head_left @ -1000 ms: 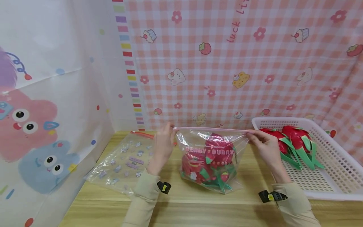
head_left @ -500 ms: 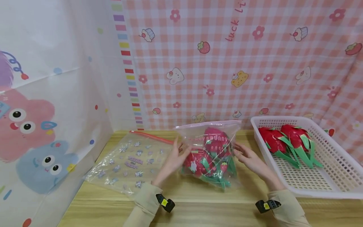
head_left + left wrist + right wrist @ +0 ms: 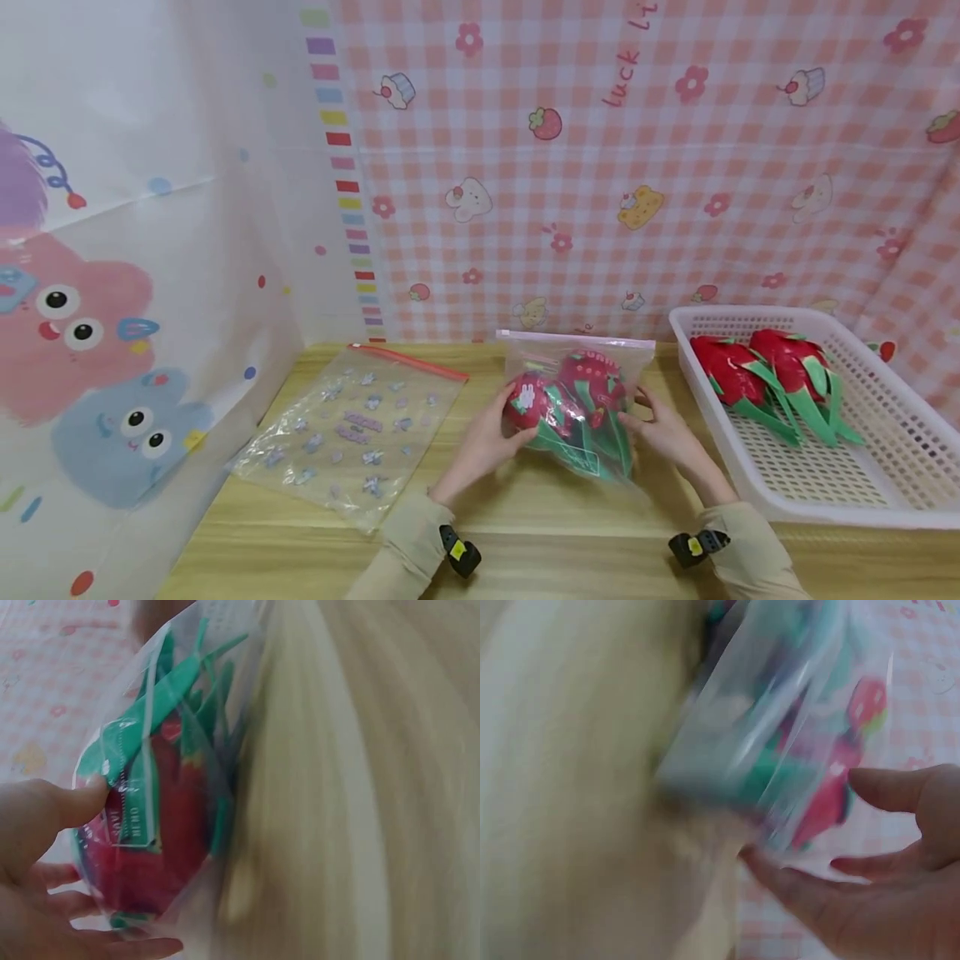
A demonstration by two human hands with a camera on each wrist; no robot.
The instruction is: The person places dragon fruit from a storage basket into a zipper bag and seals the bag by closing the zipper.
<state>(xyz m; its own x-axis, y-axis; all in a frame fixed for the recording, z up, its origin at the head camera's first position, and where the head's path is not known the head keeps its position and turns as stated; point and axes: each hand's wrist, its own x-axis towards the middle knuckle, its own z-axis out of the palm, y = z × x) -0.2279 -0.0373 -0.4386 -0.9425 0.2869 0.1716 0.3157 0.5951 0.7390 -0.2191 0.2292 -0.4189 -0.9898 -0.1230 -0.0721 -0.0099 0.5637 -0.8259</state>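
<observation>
A clear zip bag (image 3: 543, 343) with a pink top strip stands leaning over the table, holding red toy dragon fruits (image 3: 592, 379) with green leaves. My left hand (image 3: 491, 433) grips its left side, thumb (image 3: 86, 802) on the plastic face and fingers around the edge. At the bag's right edge, my right hand (image 3: 663, 425) touches the plastic with spread, fairly straight fingers; its thumb (image 3: 885, 789) lies against the side. The undersides of the fruits are hidden. Another clear zip bag (image 3: 360, 429) with a red-orange strip lies flat to the left.
A white perforated basket (image 3: 892, 417) stands on the right with two more red toy dragon fruits (image 3: 787, 358) inside. The wooden table (image 3: 585, 542) ends at a pink checked cloth backdrop (image 3: 525, 167); a printed cloth (image 3: 225, 250) bounds the left.
Both hands have let go of the pink top strip and moved down to the filled bag's sides. The bag has shifted slightly right and turned, its top strip falling back.
</observation>
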